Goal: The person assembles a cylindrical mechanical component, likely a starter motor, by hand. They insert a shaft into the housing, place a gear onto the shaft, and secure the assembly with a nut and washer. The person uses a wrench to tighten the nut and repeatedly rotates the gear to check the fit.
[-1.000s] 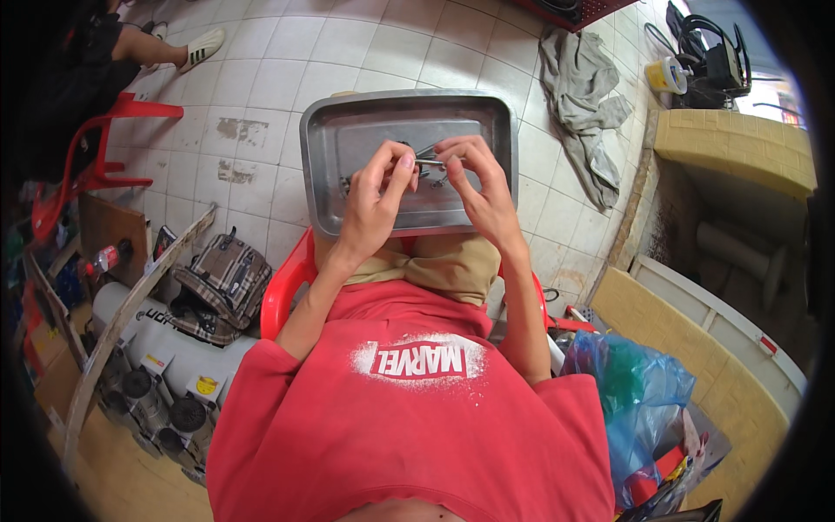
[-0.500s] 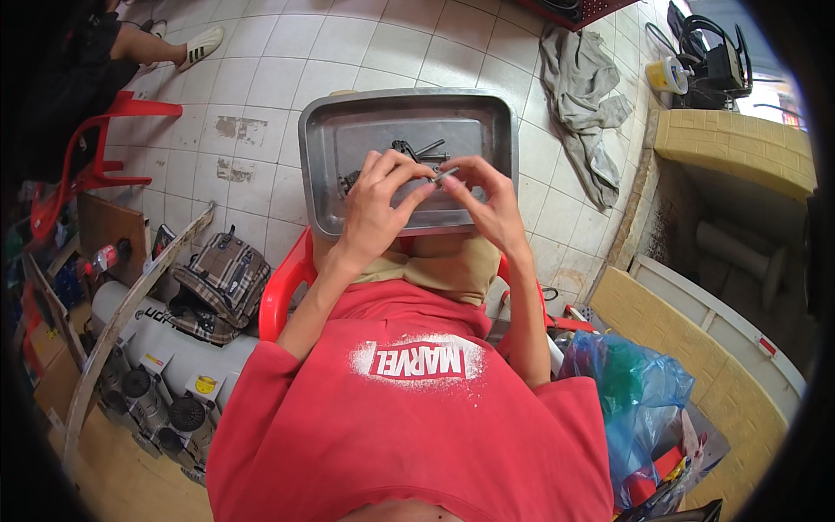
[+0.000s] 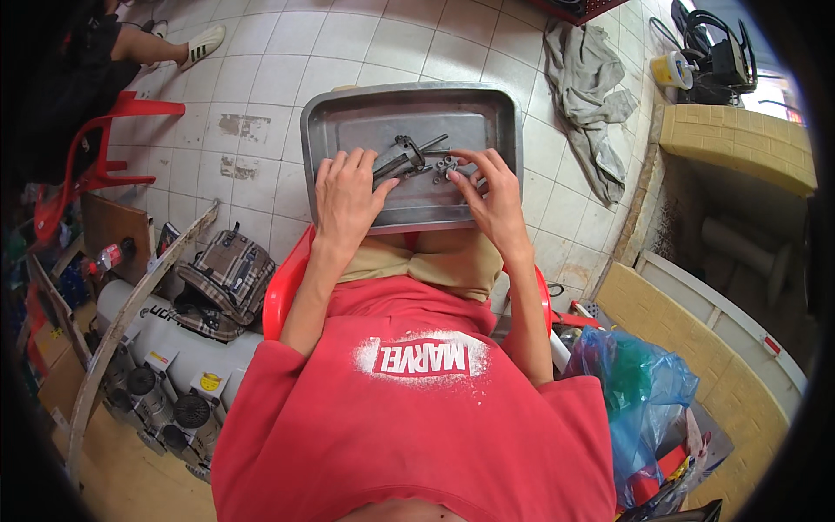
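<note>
A grey metal tray (image 3: 414, 228) rests across my lap. Inside it, near the middle, lie dark metal rods or bolts (image 3: 432, 142) beside a black bracket-like part (image 3: 409, 150). Several small cylindrical metal pieces (image 3: 445, 165) are grouped to the right of these. My left hand (image 3: 344, 196) is over the tray's left side, fingers stretched out, its thumb close to the dark parts. My right hand (image 3: 494, 193) reaches in from the right, with thumb and forefinger apart at the small pieces. Whether its fingertips touch one is hard to see.
A grey cloth (image 3: 587, 104) lies on the tiled floor to the right. At left are a red plastic chair (image 3: 104, 139), a plaid backpack (image 3: 228, 278) and a grey tank (image 3: 156, 317). A blue plastic bag (image 3: 631, 383) sits beside my right elbow. Another person's foot (image 3: 204, 45) shows at far left.
My hands have moved apart from the small metal piece held up between them. The left hand moved left; the right hand lowered to the small pieces, now more visible in the tray.
</note>
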Demonstrator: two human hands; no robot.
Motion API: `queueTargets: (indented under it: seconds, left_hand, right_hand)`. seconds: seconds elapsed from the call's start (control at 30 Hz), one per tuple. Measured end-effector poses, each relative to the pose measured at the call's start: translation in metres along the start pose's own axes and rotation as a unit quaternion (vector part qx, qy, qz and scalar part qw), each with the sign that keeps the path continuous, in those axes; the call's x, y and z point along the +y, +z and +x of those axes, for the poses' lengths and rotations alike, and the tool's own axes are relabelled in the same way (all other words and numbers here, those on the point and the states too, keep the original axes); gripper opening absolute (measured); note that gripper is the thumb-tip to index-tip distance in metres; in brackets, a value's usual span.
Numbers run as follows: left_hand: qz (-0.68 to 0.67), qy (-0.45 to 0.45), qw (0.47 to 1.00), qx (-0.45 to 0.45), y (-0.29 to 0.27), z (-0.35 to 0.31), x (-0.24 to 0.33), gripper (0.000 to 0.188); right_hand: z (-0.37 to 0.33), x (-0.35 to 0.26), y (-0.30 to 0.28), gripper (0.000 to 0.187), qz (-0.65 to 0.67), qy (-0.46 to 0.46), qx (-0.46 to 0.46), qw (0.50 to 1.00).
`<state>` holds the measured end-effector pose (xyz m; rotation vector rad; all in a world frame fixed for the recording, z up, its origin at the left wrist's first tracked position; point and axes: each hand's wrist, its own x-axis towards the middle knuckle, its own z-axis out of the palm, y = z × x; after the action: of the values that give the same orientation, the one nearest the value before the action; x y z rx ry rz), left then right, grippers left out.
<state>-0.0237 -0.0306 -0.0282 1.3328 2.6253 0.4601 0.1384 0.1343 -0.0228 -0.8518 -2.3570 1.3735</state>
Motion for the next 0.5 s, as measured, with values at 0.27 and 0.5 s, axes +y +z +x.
queueTargets:
  seconds: [0.27, 0.5]
  left_hand:
    - [-0.071, 0.010, 0.997, 0.037, -0.0019, 0.0057, -0.0084, 0.036]
    - [-0.462, -0.131, 0.876, -0.032, -0.0046, 0.0011, -0.0082, 0.036]
  right_hand:
    - [-0.0004, -0.0042, -0.0005, 0.019, 0.030, -0.023, 0.035, 0.999]
    - [-0.0011, -0.0030, -0.0003, 0.015, 0.080, -0.005, 0.049, 0.996]
